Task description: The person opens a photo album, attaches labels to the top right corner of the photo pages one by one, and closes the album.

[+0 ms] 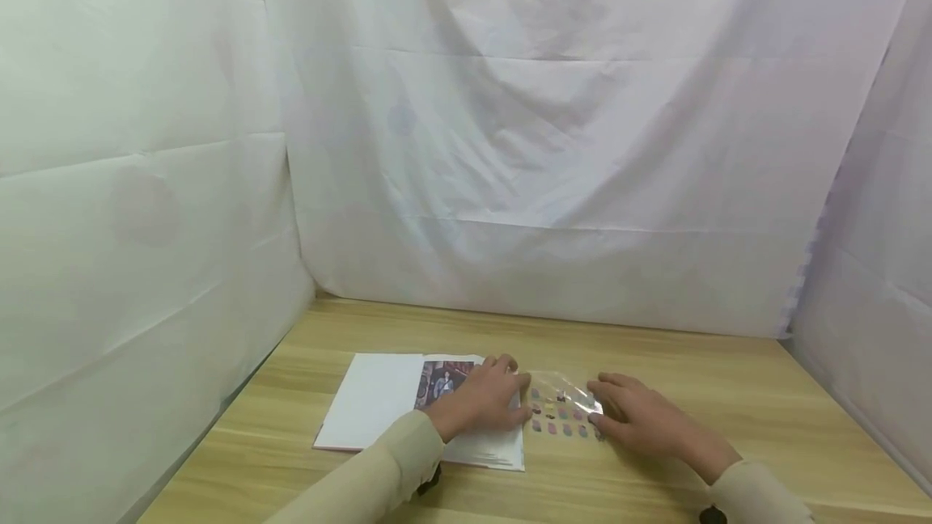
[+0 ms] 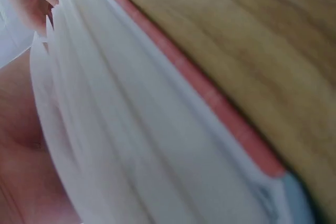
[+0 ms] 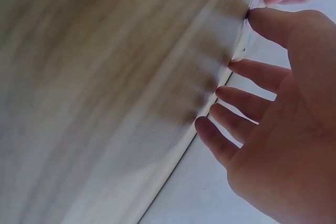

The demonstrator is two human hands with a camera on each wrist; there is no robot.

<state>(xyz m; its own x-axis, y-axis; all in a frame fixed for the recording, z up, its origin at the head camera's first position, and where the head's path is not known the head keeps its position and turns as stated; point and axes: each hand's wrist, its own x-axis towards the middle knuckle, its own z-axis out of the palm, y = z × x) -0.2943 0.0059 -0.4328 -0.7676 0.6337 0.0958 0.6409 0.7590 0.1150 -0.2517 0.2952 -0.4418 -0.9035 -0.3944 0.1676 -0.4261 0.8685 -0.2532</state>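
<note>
Evidently, the work centers on a clear sheet (image 1: 557, 411) with rows of small colored pieces, lying flat on the table (image 1: 743, 403) between the fingertips of both hands. The left hand (image 1: 486, 399) has its fingers spread and loosely bent, thumb and index apart at the sheet's near-left side, palm over the right page of an unfolded book (image 1: 379, 403). The right hand (image 1: 644, 419) has fingers apart and slightly bent, thumb and index at the sheet's opposite edge; neither hand seems to pinch anything.

To handle so thin and glossy a sheet well, I would judge it best to press lightly with one set of fingertips and slide a nail under the edge by the other, lifting evenly so the film does not crease. The left wrist should stay light, or it may drag the page beneath it.

The head view alone shows the printed picture (image 1: 440, 382) beside the left wrist. The left wrist view adds the loose page edges (image 2: 121, 108) under that palm and a red cover edge (image 2: 202, 90); the fingertips' contact is unclear there. The right wrist view shows straight, separated fingers along the tabletop.
</note>
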